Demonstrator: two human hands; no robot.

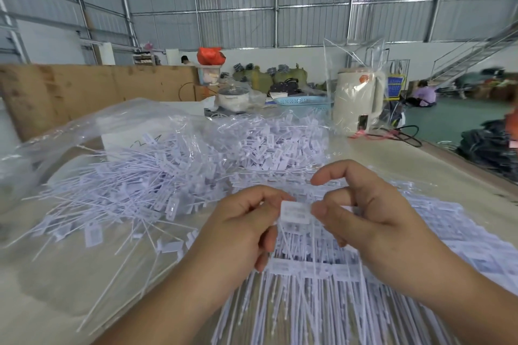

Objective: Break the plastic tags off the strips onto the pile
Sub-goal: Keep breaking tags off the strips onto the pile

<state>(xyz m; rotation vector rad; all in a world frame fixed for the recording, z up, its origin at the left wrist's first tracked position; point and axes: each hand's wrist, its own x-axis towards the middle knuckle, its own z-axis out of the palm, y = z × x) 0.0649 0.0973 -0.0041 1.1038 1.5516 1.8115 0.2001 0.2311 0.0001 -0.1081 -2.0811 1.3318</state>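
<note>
The left hand (241,221) and right hand (364,213) each pinch one side edge of a small white rectangular plastic tag (295,212), whose thin tail runs down toward the viewer. The loose white pile (134,185) lies far-left on the counter (70,274), nearer the left grip.

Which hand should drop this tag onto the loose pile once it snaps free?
Probably the left hand: it pinches the tag along with the right hand, and the loose pile lies on its side of the table.
</note>
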